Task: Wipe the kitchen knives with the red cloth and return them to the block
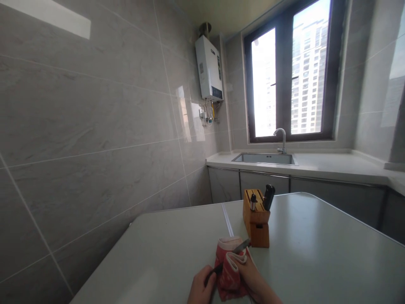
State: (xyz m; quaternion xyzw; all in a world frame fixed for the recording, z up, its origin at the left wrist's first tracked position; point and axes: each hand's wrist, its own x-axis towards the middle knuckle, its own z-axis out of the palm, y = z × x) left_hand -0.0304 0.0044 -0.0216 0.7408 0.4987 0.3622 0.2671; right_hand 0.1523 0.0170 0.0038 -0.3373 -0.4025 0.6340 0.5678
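Note:
My left hand (201, 283) is closed around the dark handle of a knife (242, 246) at the bottom middle. The blade points up and to the right, towards the knife block. A red cloth (230, 276) with pale edges is folded about the knife, covering its middle. My right hand (249, 270) grips the cloth against the blade from the right; its fingers are largely hidden by the folds. Just beyond the blade's tip stands a wooden knife block (260, 230), with a black-handled knife (268, 196) and another dark-handled tool (253, 202) in its slots.
The pale table (171, 249) has a metal seam strip (227, 219) behind the cloth. A tiled wall (95, 105) runs along the left. At the back, a counter (329, 162) holds a sink (265, 158) with a tap (281, 139) below a window.

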